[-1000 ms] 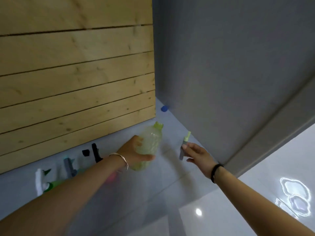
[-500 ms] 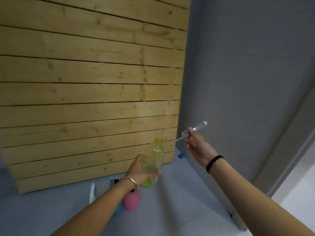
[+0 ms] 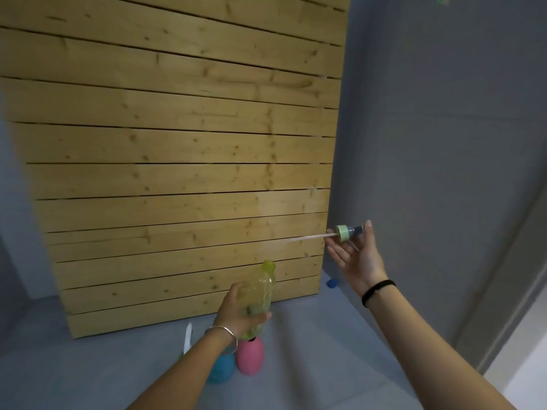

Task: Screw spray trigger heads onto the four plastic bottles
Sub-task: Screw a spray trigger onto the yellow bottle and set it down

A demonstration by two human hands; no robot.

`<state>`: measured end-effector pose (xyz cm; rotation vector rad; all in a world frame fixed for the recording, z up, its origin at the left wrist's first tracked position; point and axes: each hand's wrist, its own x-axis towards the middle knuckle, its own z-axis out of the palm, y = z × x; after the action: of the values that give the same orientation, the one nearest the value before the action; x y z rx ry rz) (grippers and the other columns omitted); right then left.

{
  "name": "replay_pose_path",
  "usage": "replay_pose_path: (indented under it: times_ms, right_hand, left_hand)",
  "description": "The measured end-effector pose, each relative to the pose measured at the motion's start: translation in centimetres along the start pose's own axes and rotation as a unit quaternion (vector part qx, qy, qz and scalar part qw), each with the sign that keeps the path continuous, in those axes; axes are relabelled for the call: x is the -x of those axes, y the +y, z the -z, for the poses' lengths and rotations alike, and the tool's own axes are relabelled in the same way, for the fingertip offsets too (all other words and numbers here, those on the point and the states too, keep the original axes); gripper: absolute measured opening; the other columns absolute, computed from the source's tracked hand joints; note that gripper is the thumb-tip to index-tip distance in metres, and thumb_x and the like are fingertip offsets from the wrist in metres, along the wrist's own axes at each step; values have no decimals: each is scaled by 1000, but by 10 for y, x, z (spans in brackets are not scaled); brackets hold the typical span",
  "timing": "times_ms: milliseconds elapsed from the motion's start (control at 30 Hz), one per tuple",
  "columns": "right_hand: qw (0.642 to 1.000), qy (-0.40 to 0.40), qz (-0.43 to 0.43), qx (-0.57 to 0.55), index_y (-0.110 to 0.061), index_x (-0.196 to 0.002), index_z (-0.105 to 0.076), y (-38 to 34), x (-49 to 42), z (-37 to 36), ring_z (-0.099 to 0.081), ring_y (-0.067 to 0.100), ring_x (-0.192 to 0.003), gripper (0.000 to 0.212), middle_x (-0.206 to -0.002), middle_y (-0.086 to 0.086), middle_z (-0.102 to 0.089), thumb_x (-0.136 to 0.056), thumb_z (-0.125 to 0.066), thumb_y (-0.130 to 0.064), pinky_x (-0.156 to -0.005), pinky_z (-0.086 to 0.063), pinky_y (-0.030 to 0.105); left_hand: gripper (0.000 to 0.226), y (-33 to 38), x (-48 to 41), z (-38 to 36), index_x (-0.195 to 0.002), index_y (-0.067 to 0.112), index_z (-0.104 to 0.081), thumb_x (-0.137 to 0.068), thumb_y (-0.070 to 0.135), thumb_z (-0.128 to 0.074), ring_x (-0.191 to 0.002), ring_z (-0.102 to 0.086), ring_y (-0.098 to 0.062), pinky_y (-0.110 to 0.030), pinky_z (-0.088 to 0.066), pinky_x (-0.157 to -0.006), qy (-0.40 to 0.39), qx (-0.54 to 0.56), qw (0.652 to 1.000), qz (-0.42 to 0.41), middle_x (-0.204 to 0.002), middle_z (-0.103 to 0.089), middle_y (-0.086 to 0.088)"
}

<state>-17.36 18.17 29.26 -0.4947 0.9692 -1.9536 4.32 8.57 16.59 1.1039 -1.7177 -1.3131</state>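
My left hand [image 3: 236, 313] grips a clear yellow-green plastic bottle [image 3: 260, 291] around its lower body, neck up and slightly tilted, its mouth uncovered. Up and to the right, my right hand [image 3: 356, 255] holds a spray trigger head [image 3: 349, 231] sideways by its dark body, with the pale green screw collar and long thin dip tube pointing left, above the bottle's mouth. A pink bottle [image 3: 250, 356] and a blue bottle [image 3: 220, 368] stand on the grey floor below, partly hidden behind my left wrist. A white spray part [image 3: 187, 337] stands beside them.
A tall panel of wooden planks [image 3: 183, 161] stands straight ahead, meeting a grey wall [image 3: 438, 143] on the right. A small blue cap [image 3: 332, 283] lies on the floor in that corner. White shiny flooring shows at the bottom right.
Both hands have risen away from the floor. My right hand has turned the spray head so that its dip tube points left over the bottle. The view has tilted up.
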Motion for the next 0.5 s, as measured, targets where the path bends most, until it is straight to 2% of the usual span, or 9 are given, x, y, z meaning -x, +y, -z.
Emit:
replay_pose_path:
  times_ms: [167, 300, 400, 500]
  right_hand:
    - [1000, 19, 7, 10, -17, -104, -57, -4, -3, 8, -74, 18, -79, 51, -83, 4, -77, -86, -42, -63, -74, -53, 29]
    - [999, 41, 9, 9, -18, -101, -57, -6, -6, 11, -74, 18, -77, 50, -91, 6, -74, -85, -44, -63, -69, -55, 28]
    - [999, 49, 12, -3, -19, -101, -57, -8, -7, 14, -74, 18, -77, 49, -92, 7, -74, -84, -45, -63, -62, -57, 26]
    - [999, 47, 10, -10, -19, -105, -56, -7, -6, 16, -74, 18, -76, 50, -81, 4, -77, -84, -45, -63, -57, -57, 23]
  left_hand:
    - [83, -6, -4, 2, -121, 27, -44, -52, 18, -88, -108, -50, -19, -30, -47, -88, 10, -28, 1000, 7, -116, -50, 4]
    - [88, -7, -6, 2, -127, 27, -41, -53, 17, -87, -111, -48, -19, -35, -47, -94, 14, -45, 999, 2, -119, -48, 3]
    - [87, -8, -7, 1, -126, 28, -41, -53, 18, -87, -108, -47, -18, -31, -46, -89, 13, -53, 998, -4, -117, -49, 5]
    - [86, -9, -7, 0, -125, 29, -41, -54, 17, -87, -106, -48, -17, -27, -44, -83, 7, -49, 999, -3, -114, -49, 6]
